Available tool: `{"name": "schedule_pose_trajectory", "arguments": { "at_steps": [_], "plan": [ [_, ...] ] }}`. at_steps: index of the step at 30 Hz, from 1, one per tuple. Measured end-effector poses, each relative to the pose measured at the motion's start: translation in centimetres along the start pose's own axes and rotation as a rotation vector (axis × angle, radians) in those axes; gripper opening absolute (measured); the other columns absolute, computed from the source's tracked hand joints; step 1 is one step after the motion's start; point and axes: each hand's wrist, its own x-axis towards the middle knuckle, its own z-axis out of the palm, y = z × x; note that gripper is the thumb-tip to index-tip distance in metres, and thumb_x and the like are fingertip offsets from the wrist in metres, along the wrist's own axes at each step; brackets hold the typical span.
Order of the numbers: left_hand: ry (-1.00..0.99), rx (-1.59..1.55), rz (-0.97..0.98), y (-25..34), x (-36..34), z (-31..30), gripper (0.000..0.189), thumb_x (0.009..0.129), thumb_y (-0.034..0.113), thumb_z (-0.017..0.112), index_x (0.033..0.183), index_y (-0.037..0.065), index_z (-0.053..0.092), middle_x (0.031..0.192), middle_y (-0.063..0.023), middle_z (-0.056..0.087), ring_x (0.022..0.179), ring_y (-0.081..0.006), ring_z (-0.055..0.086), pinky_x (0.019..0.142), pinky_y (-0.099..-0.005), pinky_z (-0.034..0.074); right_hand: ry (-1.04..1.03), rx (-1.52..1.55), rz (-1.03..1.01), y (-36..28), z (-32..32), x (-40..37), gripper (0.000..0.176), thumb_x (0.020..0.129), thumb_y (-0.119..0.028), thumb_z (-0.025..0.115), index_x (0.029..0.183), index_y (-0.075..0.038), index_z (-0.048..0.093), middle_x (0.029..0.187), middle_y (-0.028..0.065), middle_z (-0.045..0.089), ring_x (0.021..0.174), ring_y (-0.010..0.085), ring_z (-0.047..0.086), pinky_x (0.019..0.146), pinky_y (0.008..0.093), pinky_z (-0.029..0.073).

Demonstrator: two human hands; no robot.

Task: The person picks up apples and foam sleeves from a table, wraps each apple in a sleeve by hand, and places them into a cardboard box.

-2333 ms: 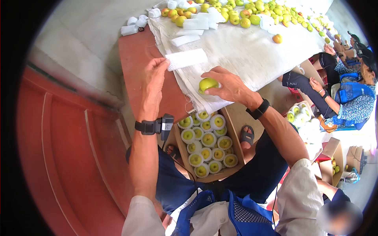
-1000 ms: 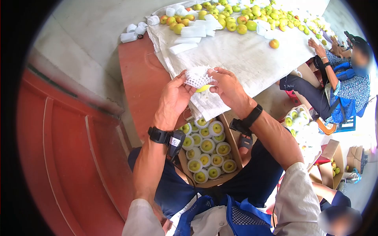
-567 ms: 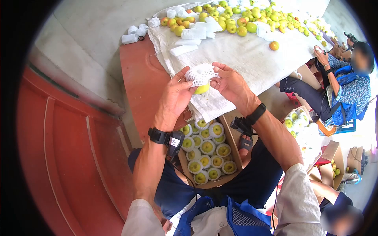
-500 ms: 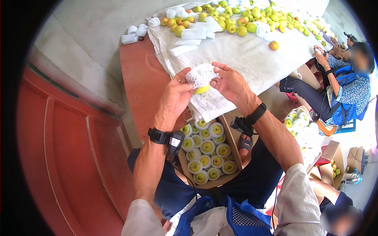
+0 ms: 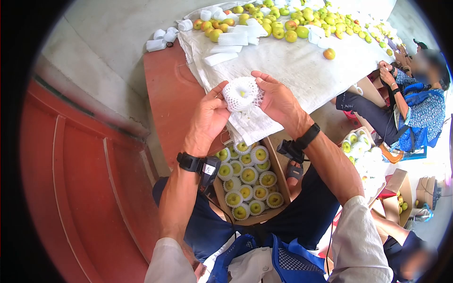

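Between my two hands is an apple in a white foam net [image 5: 242,94], raised over the near edge of the cloth-covered table. The net wraps most of the fruit, with a little green showing in its top opening. My left hand [image 5: 211,111] pinches the net's left side with thumb and fingers. On the right side, my right hand [image 5: 278,99] holds the net, its index finger stretched out above. Below them, a cardboard box [image 5: 281,172] between my knees holds several green apples in foam nets.
Loose apples [image 5: 302,32] and flat white foam nets [image 5: 222,58] lie on the white cloth [image 5: 283,61]. A seated person [image 5: 422,108] works at the right, another person is at the lower right. Wrapped apples [image 5: 358,146] stand right of my right arm; a red panel [image 5: 85,184] stands left.
The net now covers the apple's lower side, where green showed before, and its opening faces me. My right fingers have shifted on it. The seated person at the right has moved their hands and head.
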Motion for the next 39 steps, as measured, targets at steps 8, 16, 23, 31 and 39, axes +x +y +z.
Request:
{"name": "schedule_pose_trajectory", "arguments": {
  "at_steps": [8, 16, 23, 31, 39],
  "plan": [
    [-0.03, -0.005, -0.014, 0.3, -0.5, 0.8, 0.059, 0.083, -0.011, 0.045, 0.141, -0.007, 0.044, 0.14, -0.0193, 0.05, 0.132, -0.033, 0.052, 0.117, -0.0474, 0.04, -0.01, -0.587, -0.065, 0.1, 1.5, -1.2, 0.043, 0.095, -0.018, 0.061, 0.133, 0.003, 0.054, 0.105, 0.0089, 0.068, 0.09, 0.0133, 0.059, 0.074, 0.0272, 0.047],
    [-0.047, 0.149, 0.032, 0.4, -0.7, 0.5, 0.056, 0.085, -0.01, 0.049, 0.14, -0.005, 0.046, 0.136, -0.0191, 0.054, 0.128, -0.0302, 0.055, 0.114, -0.0451, 0.044, -0.056, -0.53, 0.047, 0.0, 1.5, -1.4, 0.038, 0.099, -0.013, 0.056, 0.134, 0.0, 0.054, 0.109, 0.0049, 0.067, 0.094, 0.0098, 0.058, 0.077, 0.0272, 0.046],
    [0.02, 0.253, 0.049, 0.1, -0.3, 0.0, 0.05, 0.089, -0.007, 0.054, 0.138, -0.004, 0.048, 0.134, -0.0159, 0.056, 0.127, -0.0276, 0.057, 0.109, -0.0423, 0.049, -0.072, -0.372, 0.071, -0.5, 1.6, -1.3, 0.04, 0.097, -0.015, 0.065, 0.134, -0.001, 0.055, 0.108, 0.0047, 0.068, 0.093, 0.0103, 0.06, 0.075, 0.0252, 0.047],
    [0.303, 0.844, 0.302, 0.3, -0.8, 1.3, 0.029, 0.099, 0.017, 0.062, 0.124, 0.002, 0.063, 0.116, -0.0042, 0.067, 0.096, -0.0109, 0.062, 0.077, -0.0241, 0.046, 0.082, -0.474, -0.121, -0.8, 1.0, -0.8, 0.051, 0.092, -0.021, 0.072, 0.133, 0.001, 0.053, 0.105, 0.0068, 0.066, 0.094, 0.0129, 0.057, 0.075, 0.0273, 0.044],
    [0.206, 0.934, 0.363, 0.5, -2.1, 3.5, 0.026, 0.1, 0.026, 0.066, 0.113, 0.004, 0.069, 0.099, -0.0014, 0.069, 0.084, -0.0072, 0.056, 0.072, -0.0236, 0.043, 0.169, -0.681, -0.249, -0.5, 1.2, -0.8, 0.056, 0.089, -0.023, 0.074, 0.134, 0.0, 0.053, 0.103, 0.0087, 0.066, 0.094, 0.015, 0.057, 0.077, 0.0305, 0.045]
  ]
}}
